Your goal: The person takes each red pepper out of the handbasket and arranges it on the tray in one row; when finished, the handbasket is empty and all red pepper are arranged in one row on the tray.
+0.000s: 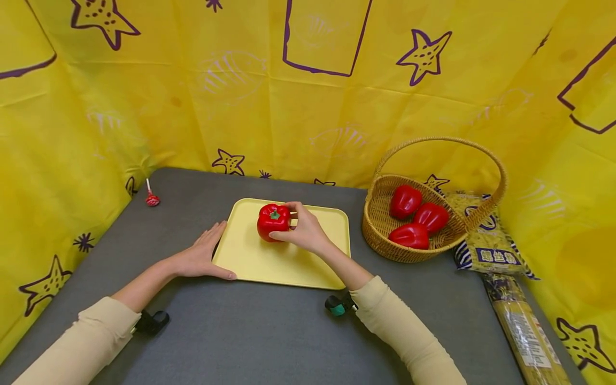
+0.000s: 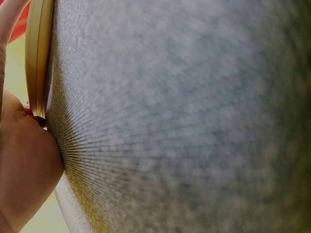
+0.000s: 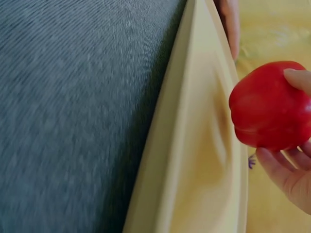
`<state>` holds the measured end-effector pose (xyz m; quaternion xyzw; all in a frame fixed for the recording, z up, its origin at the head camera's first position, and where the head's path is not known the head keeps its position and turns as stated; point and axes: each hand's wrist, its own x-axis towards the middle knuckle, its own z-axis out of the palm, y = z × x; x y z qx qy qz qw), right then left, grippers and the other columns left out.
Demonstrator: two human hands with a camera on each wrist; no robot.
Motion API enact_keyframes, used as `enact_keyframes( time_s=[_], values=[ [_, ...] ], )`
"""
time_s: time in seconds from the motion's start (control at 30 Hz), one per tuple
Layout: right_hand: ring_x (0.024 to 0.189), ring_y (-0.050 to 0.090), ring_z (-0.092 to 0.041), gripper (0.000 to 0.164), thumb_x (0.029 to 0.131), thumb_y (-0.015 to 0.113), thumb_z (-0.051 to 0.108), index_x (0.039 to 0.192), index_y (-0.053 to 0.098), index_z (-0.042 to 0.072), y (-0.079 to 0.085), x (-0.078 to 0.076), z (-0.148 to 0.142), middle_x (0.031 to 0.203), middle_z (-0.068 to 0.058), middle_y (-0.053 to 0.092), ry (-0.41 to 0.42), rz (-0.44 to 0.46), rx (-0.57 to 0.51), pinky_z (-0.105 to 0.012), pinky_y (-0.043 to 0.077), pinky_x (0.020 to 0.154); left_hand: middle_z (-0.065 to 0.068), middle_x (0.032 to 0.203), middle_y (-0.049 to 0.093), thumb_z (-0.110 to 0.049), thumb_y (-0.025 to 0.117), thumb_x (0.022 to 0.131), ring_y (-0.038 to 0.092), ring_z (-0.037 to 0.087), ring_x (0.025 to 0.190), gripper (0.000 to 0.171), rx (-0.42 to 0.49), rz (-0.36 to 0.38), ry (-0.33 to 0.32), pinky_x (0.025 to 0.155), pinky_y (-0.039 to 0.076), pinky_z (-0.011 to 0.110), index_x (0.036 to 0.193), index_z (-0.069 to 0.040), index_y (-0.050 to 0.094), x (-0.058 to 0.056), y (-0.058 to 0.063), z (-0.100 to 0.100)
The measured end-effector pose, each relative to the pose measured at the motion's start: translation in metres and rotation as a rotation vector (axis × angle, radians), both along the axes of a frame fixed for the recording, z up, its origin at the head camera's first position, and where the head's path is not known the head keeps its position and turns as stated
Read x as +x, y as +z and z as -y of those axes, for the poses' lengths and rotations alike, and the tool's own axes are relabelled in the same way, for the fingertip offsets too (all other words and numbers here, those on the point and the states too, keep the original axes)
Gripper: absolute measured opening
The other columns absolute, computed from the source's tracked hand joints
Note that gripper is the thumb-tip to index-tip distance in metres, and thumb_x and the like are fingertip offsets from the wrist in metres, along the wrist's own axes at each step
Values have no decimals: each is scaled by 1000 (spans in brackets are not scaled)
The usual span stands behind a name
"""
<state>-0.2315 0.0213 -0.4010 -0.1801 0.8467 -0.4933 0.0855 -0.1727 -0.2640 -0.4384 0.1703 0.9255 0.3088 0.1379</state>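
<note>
A glossy red bell pepper (image 1: 272, 222) with a green stem stands upright over the pale yellow tray (image 1: 250, 262). My right hand (image 1: 306, 229) grips it from the right, thumb on the near side and fingers on the far side. The right wrist view shows the pepper (image 3: 267, 109) between thumb and fingers; whether its base touches the tray is hard to tell. At the tray's left end, my left hand (image 1: 198, 258) lies against the edge, fingers extended along the side and thumb by the near corner. The left wrist view shows the hand (image 2: 26, 165) beside the tray rim (image 2: 38, 58).
Right of the tray stands a wicker basket (image 1: 385, 251) with a tall handle, holding three red bell peppers (image 1: 410, 236). Beside it lie a yellow noodle packet (image 1: 495, 251) and a long clear-wrapped pack (image 1: 524, 331). A red lollipop (image 1: 152, 199) lies at the back left.
</note>
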Motion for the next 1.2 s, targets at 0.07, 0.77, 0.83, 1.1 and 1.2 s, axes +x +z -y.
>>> enact_keyframes(
  time_s=[0.07, 0.77, 0.83, 1.1, 1.2],
  values=[
    [114, 56, -23, 74, 75, 86, 25, 134, 45, 8, -1, 0, 5, 130, -8, 55, 4, 3, -5, -32, 54, 86, 27, 159, 0, -54, 82, 70, -3, 44, 145, 132, 1, 4, 1, 113, 3, 62, 153, 4, -3, 0, 0, 0],
    [112, 55, -19, 75, 75, 85, 27, 135, 45, 7, -10, 3, 53, 128, -4, 56, 14, -8, -81, -26, 53, 84, 29, 158, -1, -52, 83, 69, -4, 47, 144, 132, 15, 1, -3, 111, 0, 66, 152, 6, -1, 0, 1, 0],
    [112, 55, -18, 74, 76, 85, 27, 135, 45, 7, -10, 3, 57, 128, -4, 56, 19, -9, -86, -25, 53, 84, 29, 158, -1, -52, 83, 69, -5, 47, 144, 131, 17, 3, -2, 111, 0, 66, 152, 6, -1, 0, 1, 1],
    [110, 55, -17, 72, 76, 85, 28, 133, 46, 8, -13, 4, 70, 126, -2, 56, 41, -34, -108, -23, 52, 83, 23, 160, 1, -52, 82, 69, -6, 48, 144, 128, 58, -20, -7, 108, -2, 70, 155, -4, 0, -1, -2, 1],
    [110, 55, -16, 71, 76, 84, 29, 133, 46, 9, -15, 4, 72, 126, -1, 57, 32, -46, -90, -24, 51, 83, 19, 161, 3, -52, 83, 69, -5, 48, 144, 128, 74, -43, -18, 108, -1, 71, 156, -9, 0, -3, -4, 0]
  ],
)
